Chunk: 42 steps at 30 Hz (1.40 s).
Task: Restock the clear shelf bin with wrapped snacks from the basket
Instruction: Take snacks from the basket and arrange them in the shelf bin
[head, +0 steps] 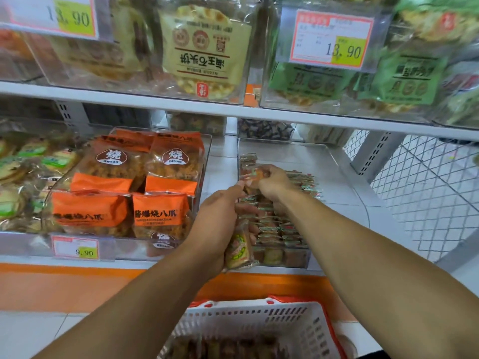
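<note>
While both my forearms reach forward over basket [259,322], left hand [217,224] curls round stack of wrapped snacks [239,248] at front edge of clear shelf bin [298,257]. Right hand [272,181] further in, fingers pinching one wrapped snack [250,174] above rows already in bin.

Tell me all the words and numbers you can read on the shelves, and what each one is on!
"13.90": yellow patch of the red-bordered price tag, upper right bin.
"13.90": yellow price tag, upper left, blurred.
"9.90": small price tag below the orange snack packs.
"燒": brown badge on the orange-and-clear snack pack.
"酱爆燒八爪": orange snack pack, front row.
Upside-down print on the tan cracker bag: not clearly readable.
Small wrapped snacks in the left hand: too blurred.
</note>
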{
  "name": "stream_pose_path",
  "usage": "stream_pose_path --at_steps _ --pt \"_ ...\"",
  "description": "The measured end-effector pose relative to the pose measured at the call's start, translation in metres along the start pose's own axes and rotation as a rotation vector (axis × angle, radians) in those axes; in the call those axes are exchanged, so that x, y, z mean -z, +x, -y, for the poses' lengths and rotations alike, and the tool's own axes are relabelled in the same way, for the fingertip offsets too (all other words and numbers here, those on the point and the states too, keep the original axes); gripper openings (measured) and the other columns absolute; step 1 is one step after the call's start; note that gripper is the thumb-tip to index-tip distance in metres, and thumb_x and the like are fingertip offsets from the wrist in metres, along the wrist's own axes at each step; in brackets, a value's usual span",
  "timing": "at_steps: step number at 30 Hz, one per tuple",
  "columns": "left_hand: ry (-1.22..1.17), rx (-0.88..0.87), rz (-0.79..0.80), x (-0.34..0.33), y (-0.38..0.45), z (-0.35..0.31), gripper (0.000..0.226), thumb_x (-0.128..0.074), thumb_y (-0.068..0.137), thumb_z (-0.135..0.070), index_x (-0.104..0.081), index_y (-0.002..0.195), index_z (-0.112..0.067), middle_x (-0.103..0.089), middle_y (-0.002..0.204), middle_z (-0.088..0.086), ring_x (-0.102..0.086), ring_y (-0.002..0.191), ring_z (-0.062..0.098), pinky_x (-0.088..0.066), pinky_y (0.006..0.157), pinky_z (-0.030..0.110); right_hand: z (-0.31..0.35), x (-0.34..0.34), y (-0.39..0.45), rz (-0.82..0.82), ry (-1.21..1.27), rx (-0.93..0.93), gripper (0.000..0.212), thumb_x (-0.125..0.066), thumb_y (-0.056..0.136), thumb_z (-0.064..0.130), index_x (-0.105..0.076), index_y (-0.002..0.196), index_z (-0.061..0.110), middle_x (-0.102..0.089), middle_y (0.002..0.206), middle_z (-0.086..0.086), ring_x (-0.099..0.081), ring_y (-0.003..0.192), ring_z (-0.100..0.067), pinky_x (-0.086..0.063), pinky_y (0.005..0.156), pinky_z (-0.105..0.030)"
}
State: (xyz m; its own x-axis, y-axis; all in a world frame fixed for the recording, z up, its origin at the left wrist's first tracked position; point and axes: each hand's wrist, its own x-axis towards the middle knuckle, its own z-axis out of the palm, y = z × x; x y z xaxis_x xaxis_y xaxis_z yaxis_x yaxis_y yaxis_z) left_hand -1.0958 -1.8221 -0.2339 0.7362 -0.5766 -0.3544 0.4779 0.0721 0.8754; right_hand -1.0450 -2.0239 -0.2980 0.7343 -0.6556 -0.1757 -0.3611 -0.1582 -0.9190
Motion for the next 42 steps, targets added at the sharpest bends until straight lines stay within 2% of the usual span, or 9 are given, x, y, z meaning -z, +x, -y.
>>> stream_pose_path --at_steps 4,14,19,23,27,30,33,37,42 --pt "0.009 0.008 0.004 0.001 0.003 -0.001 0.029 -0.060 0.097 -0.039 -0.064 0.112 -0.015 -0.077 0.073 0.003 -0.063 0.046 0.015 -0.050 0.043 0.023 -0.007 -0.002 0.003 -0.106 -0.199 0.017 0.086 -0.089 0.071 0.022 -0.046 0.144 0.012 -0.056 0.141 -0.008 -0.058 0.122 -0.027 -0.048 0.106 -0.039" --pt "-0.007 0.002 -0.023 0.002 0.009 0.004 0.027 -0.060 0.097 -0.039 -0.066 0.113 -0.018 -0.077 0.077 0.002 -0.064 0.049 0.011 -0.050 0.046 0.024 -0.003 -0.012 -0.005 -0.060 -0.126 0.111 0.095 -0.073 0.084 0.000 -0.017 0.158 0.022 -0.035 0.157 -0.013 -0.047 0.135 -0.028 -0.045 0.109 -0.038" --pt "-0.039 -0.099 -0.119 0.003 0.011 0.007 0.011 -0.059 0.099 -0.020 -0.066 0.092 -0.015 -0.050 0.049 -0.006 -0.038 0.035 0.007 -0.031 0.035 0.017 -0.003 0.011 -0.031 -0.070 -0.157 0.219 0.067 -0.069 0.085 -0.001 -0.049 0.142 0.028 -0.057 0.134 0.001 -0.064 0.107 -0.017 -0.054 0.067 -0.014" --pt "-0.020 -0.128 -0.161 0.002 0.010 0.008 0.014 -0.060 0.098 -0.016 -0.061 0.084 -0.014 -0.041 0.051 -0.004 -0.032 0.037 0.008 -0.028 0.035 0.017 0.002 0.034 -0.081 -0.050 -0.139 0.354 0.037 -0.065 0.089 0.003 -0.064 0.111 0.032 -0.068 0.108 0.006 -0.065 0.082 0.006 -0.050 0.068 -0.010" --pt "0.224 -0.213 -0.100 0.005 0.003 0.019 0.019 -0.062 0.096 -0.022 -0.064 0.080 -0.012 -0.051 0.058 -0.001 -0.041 0.046 0.013 -0.032 0.041 0.022 -0.002 0.039 -0.143 -0.104 -0.164 0.652 0.028 -0.058 0.085 -0.002 -0.064 0.092 0.025 -0.067 0.089 0.013 -0.061 0.080 0.000 -0.047 0.068 -0.011" --pt "0.538 -0.262 -0.045 0.017 -0.006 0.043 0.026 -0.059 0.094 -0.021 -0.059 0.069 -0.013 -0.056 0.050 -0.003 -0.049 0.037 0.014 -0.038 0.036 0.023 -0.029 0.022 -0.171 0.079 -0.261 0.636 0.020 -0.056 0.077 0.001 -0.056 0.077 0.021 -0.060 0.073 0.007 -0.056 0.069 -0.010 -0.042 0.056 -0.023" --pt "1.035 -0.066 0.075 0.043 -0.012 0.084 0.025 -0.056 0.093 -0.024 -0.056 0.070 -0.015 -0.065 0.065 0.007 -0.066 0.047 0.021 -0.050 0.039 0.027 -0.086 0.000 -0.183 0.396 -0.522 0.465 0.029 -0.060 0.078 -0.002 -0.054 0.073 0.026 -0.057 0.069 0.010 -0.054 0.065 -0.003 -0.039 0.052 -0.020" --pt "1.623 0.283 0.369 0.096 -0.015 0.175 0.030 -0.065 0.088 -0.024 -0.067 0.114 -0.011 -0.069 0.113 0.010 -0.067 0.101 0.029 -0.058 0.084 0.036 -0.196 -0.017 -0.195 0.891 -0.916 0.178 0.021 -0.060 0.087 0.004 -0.069 0.106 0.007 -0.070 0.103 -0.010 -0.065 0.088 -0.020 -0.048 0.065 -0.020" --pt "1.698 0.599 0.531 0.168 -0.037 0.286 0.076 -0.072 0.085 -0.040 -0.039 0.149 -0.016 -0.047 0.148 0.014 -0.051 0.130 0.034 -0.046 0.100 0.036 -0.288 -0.048 -0.219 0.946 -0.825 -0.079 0.051 -0.067 0.080 0.031 -0.057 0.128 0.016 -0.061 0.125 -0.013 -0.060 0.108 -0.030 -0.051 0.084 -0.033"
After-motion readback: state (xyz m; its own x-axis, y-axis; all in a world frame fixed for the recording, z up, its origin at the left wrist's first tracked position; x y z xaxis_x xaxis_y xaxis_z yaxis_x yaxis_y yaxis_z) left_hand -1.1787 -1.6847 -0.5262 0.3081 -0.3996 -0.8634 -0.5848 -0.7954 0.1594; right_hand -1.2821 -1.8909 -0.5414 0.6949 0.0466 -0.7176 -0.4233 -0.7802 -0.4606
